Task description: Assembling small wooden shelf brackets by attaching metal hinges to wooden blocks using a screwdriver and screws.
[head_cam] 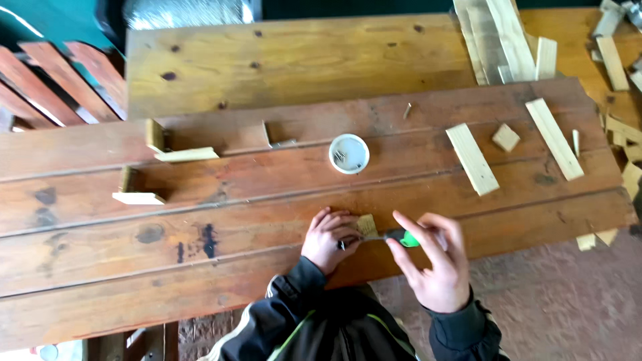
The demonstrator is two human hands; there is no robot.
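My left hand (329, 239) presses a small pale wood block (366, 224) onto the reddish plank panel (200, 220), fingers curled around the tip of a tool. My right hand (435, 264) grips a screwdriver with a green handle (406, 237), its metal shaft pointing left toward the block under my left fingers. Both hands work near the panel's front edge. A small round white tub (349, 153) holding screws stands further back, just above the hands.
Loose pale wood strips (472, 158) (554, 138) and a small square offcut (506, 138) lie on the panel's right. Two small L-shaped wooden pieces (175, 148) (136, 192) stand at left. More offcuts pile at the far right (614, 63). Red slats (47, 83) lie far left.
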